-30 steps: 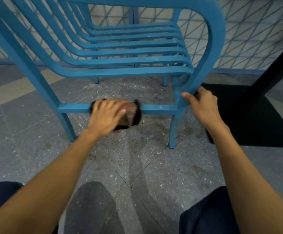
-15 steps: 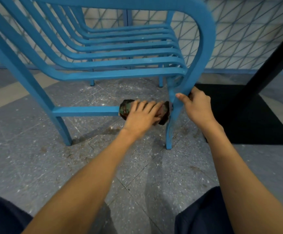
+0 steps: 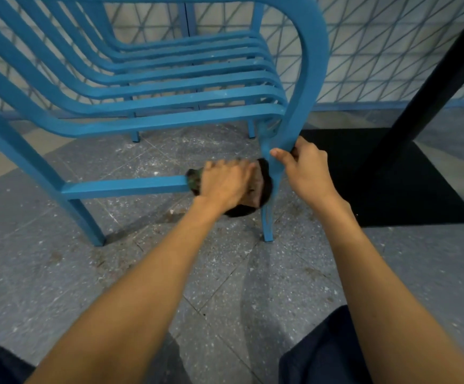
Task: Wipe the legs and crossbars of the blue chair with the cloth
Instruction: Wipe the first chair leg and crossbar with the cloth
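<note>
Left hand (image 3: 225, 184) grips cloth (image 3: 262, 187), bunched over the right end of the near crossbar (image 3: 125, 187), against the near right leg (image 3: 267, 223). Right hand (image 3: 305, 170) is curled round that leg just above.

Crossbar long axis: left-right, level. Leg upright.

Risks: cloth snags at the joint and leaves the corner dirty; chair (image 3: 169, 106) slides if the right grip slackens.

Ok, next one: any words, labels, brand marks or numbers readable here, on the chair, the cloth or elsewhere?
None readable. The blue chair shows only plain paint, the cloth in the left hand only a dark mottled pattern, and the floor and tiled wall carry no writing.
</note>
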The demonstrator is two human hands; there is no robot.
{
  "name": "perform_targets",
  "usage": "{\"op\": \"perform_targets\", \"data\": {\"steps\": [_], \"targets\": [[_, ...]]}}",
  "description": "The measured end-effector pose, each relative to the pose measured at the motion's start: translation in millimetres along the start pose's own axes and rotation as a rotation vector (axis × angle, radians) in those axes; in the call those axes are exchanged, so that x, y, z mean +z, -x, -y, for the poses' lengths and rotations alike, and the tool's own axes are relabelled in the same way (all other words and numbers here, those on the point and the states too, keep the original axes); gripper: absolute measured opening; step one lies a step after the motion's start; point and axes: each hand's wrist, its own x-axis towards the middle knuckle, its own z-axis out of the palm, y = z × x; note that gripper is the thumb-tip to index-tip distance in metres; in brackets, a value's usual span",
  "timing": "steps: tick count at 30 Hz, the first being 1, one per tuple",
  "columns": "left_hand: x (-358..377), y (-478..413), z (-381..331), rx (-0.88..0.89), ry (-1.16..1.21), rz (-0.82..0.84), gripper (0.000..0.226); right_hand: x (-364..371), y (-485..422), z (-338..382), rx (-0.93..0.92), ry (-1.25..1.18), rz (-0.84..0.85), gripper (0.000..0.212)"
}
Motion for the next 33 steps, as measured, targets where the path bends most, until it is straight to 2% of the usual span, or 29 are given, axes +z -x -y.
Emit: {"op": "perform_targets", "data": {"steps": [3, 6, 7, 10, 12, 14, 16, 18, 21, 23, 24, 26, 30, 33], "targets": [[9, 4, -16, 0.092, -0.05, -0.06, 0.041, 0, 0, -2, 0.009, 0.008, -0.016, 0.038], [12, 22, 19, 0.339, -0.169, -0.081, 0.055, 0, -1, -4, 0.007, 0.02, -0.012, 0.037], [10, 26, 32, 0.366, -0.2, -0.07, 0.058, -1, -1, -5, 0.007, 0.02, -0.01, 0.037], [-5, 29, 53, 0.224, -0.171, 0.024, 0.055, 0, -4, -4, 0.014, 0.008, 0.004, 0.037], [-13, 14, 48, 0.077, -0.045, 0.19, 0.057, 0, -6, -5, 0.015, 0.005, -0.005, 0.037], [-20, -11, 28, -0.055, 0.079, 0.409, 0.072, 0, -8, -5, 0.017, 0.0, -0.016, 0.038], [-22, -29, -1, -0.035, 0.04, 0.519, 0.09, 1, -7, -5, 0.024, 0.0, -0.024, 0.037], [-14, -27, -23, 0.043, -0.038, 0.447, 0.097, 2, -7, -4, 0.015, 0.008, -0.025, 0.036], [5, -4, -27, 0.093, -0.146, 0.122, 0.076, 1, -6, -5, 0.001, 0.008, -0.036, 0.036], [17, 13, -12, 0.208, -0.151, -0.06, 0.064, 1, -5, -6, -0.003, 0.008, -0.032, 0.036], [21, 20, 0, 0.274, -0.16, -0.098, 0.061, 1, -4, -6, -0.001, 0.006, -0.025, 0.036], [19, 30, 28, 0.337, -0.176, -0.084, 0.058, 1, -4, -6, 0.003, -0.005, -0.005, 0.036], [0, 28, 76, 0.186, -0.156, 0.049, 0.055, 2, -5, -6, -0.006, 0.001, -0.008, 0.036], [-5, 16, 77, 0.193, -0.151, 0.16, 0.057, 3, -6, -8, 0.007, 0.005, -0.01, 0.037]]}}
